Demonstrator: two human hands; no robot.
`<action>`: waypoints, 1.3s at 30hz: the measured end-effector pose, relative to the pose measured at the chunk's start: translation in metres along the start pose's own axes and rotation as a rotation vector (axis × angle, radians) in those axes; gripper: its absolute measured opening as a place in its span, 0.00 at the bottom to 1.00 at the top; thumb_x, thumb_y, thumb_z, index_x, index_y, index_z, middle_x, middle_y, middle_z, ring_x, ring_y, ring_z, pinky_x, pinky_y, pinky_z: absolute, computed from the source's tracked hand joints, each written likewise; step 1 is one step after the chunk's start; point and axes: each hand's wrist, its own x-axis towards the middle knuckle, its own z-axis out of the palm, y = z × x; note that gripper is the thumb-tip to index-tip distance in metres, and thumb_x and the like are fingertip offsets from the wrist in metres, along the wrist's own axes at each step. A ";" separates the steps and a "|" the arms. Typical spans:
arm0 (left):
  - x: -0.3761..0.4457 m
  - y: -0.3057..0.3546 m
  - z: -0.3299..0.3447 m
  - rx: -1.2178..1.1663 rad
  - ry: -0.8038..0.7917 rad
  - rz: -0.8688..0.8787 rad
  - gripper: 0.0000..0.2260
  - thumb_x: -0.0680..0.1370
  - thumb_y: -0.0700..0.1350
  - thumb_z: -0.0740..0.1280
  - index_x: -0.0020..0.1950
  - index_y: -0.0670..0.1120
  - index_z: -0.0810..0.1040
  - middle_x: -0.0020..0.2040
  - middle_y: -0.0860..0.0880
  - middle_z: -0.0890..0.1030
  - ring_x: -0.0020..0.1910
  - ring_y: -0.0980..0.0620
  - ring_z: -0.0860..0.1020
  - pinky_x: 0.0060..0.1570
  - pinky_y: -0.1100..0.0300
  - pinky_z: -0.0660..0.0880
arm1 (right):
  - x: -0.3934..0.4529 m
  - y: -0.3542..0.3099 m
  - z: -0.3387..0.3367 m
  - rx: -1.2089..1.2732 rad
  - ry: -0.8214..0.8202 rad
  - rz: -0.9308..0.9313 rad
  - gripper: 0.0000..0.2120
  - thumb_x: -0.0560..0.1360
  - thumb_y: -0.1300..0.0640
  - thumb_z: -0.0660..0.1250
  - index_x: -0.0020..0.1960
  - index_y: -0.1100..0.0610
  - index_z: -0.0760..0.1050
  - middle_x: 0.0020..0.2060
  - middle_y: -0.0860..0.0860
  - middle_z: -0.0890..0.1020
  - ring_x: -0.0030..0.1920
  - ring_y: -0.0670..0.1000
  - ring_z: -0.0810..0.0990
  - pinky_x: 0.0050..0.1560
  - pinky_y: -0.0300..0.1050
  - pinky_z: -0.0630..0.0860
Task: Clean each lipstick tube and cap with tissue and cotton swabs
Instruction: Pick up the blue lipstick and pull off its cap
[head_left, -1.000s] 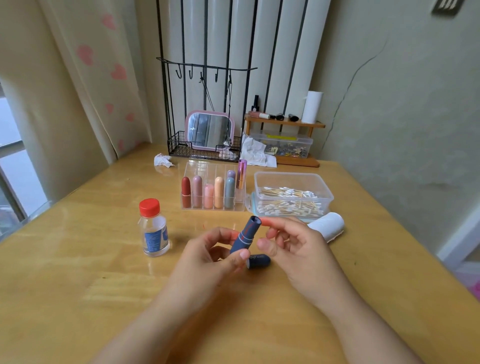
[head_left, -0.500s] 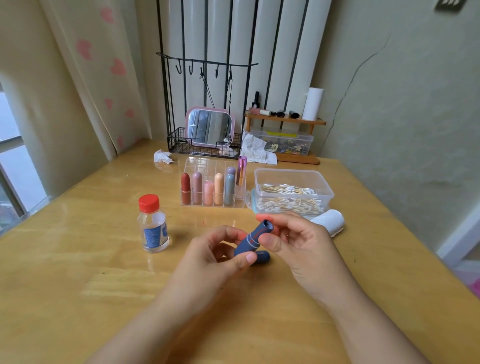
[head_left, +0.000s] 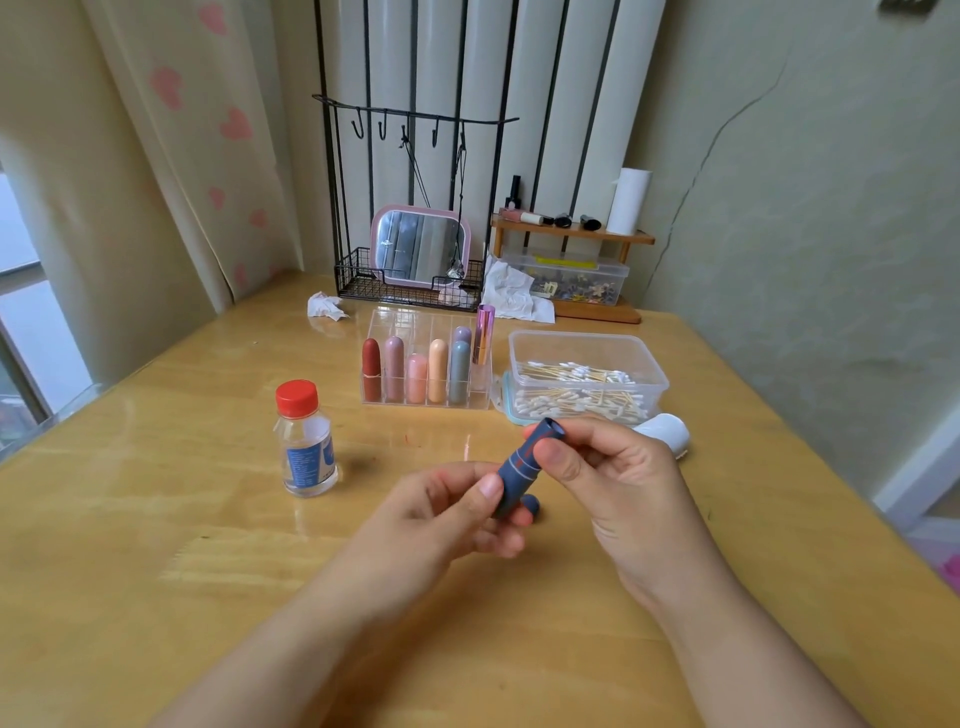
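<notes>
- Tilted further over toward 2 o'clock since a second ago, the navy lipstick tube (head_left: 522, 467) is now gripped at both ends: left hand (head_left: 447, 525) pinches its base, right hand (head_left: 618, 483) its open top.
- Its cap (head_left: 531, 503) lies on the table (head_left: 156, 545) just behind.
- Looks like inspection; no swab from the cotton swab box (head_left: 587, 384) at 1 o'clock picked yet.

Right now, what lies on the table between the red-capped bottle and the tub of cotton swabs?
In the head view, the clear organizer of lipsticks stands between the bottle and the swab tub, set slightly farther back; in front of it the table is bare.
</notes>
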 end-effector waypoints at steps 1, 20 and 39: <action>0.000 0.000 0.000 -0.010 0.003 0.004 0.12 0.75 0.46 0.61 0.51 0.40 0.80 0.39 0.48 0.81 0.36 0.52 0.77 0.43 0.62 0.76 | 0.000 0.000 0.001 -0.012 0.002 -0.009 0.04 0.64 0.58 0.70 0.38 0.55 0.82 0.34 0.47 0.83 0.37 0.42 0.80 0.41 0.32 0.75; 0.000 -0.001 0.011 -0.209 0.021 -0.073 0.18 0.75 0.50 0.59 0.52 0.36 0.76 0.37 0.43 0.80 0.32 0.51 0.77 0.39 0.61 0.76 | -0.003 -0.006 0.009 0.037 0.045 0.028 0.04 0.64 0.55 0.70 0.37 0.55 0.82 0.31 0.50 0.81 0.32 0.46 0.77 0.38 0.35 0.74; 0.001 -0.007 0.007 -0.218 0.187 0.041 0.16 0.60 0.49 0.77 0.43 0.44 0.79 0.34 0.44 0.80 0.32 0.52 0.76 0.39 0.63 0.75 | -0.003 0.001 0.010 -0.030 0.078 0.027 0.06 0.67 0.51 0.71 0.39 0.53 0.83 0.35 0.53 0.80 0.40 0.48 0.75 0.45 0.39 0.72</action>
